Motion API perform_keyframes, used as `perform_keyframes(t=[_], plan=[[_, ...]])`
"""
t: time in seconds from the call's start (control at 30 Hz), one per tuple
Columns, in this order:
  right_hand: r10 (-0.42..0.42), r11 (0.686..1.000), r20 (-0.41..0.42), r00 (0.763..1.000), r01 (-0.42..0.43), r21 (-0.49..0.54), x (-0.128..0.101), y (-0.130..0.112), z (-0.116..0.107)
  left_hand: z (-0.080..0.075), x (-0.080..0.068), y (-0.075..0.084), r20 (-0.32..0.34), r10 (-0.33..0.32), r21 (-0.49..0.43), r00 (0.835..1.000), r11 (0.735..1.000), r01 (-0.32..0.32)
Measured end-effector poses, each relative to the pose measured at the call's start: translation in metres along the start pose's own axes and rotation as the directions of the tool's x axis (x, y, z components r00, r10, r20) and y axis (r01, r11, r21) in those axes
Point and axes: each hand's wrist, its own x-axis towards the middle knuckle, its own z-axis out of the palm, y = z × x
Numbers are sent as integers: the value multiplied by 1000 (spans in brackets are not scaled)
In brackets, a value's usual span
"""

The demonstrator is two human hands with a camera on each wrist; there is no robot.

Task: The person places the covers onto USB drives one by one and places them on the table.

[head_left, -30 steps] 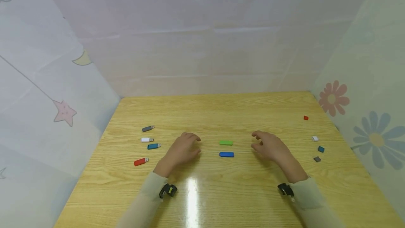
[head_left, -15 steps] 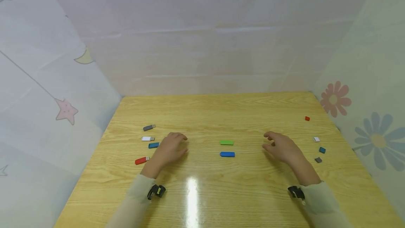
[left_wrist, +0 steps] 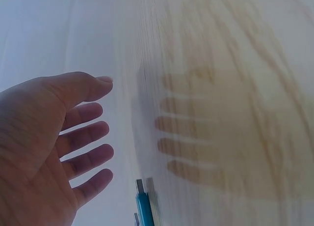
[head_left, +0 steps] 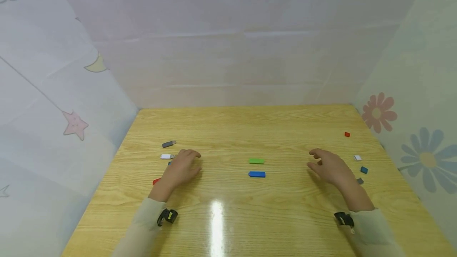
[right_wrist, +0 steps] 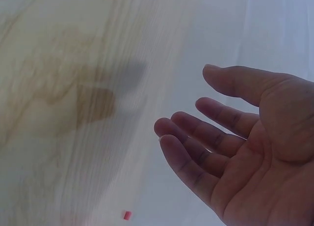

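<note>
Left hand (head_left: 180,168) released, fingers loosely spread, palm down over the bench (head_left: 228,130), holding nothing. Teal USB stick (left_wrist: 144,206) sits just under its fingertips, mostly hidden in the head view; white stick (head_left: 166,156) and grey stick (head_left: 168,144) just beyond the fingers, red stick (head_left: 156,181) at the wrist's outer side. Right hand (head_left: 330,166) also relaxed and empty, fingers slightly curled. Grey cap (head_left: 360,181), teal cap (head_left: 363,169) and white cap (head_left: 358,158) just outboard of it, red cap (head_left: 347,134) farther ahead. Green stick (head_left: 256,161) and blue stick (head_left: 256,174) lie between the hands, well apart from both.

No legible text, labels or numbers anywhere
</note>
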Motion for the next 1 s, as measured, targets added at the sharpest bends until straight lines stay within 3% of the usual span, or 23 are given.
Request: perform_keyframes(t=[0.53,1.0], plan=[[59,998,-3,998,-59,-24,-14,26,-17,-9,-19,-24,-2,-48,32,999,998,48],[101,988,-44,994,-106,-117,-24,58,-32,-17,-28,-41,-13,-79,34,997,996,80]])
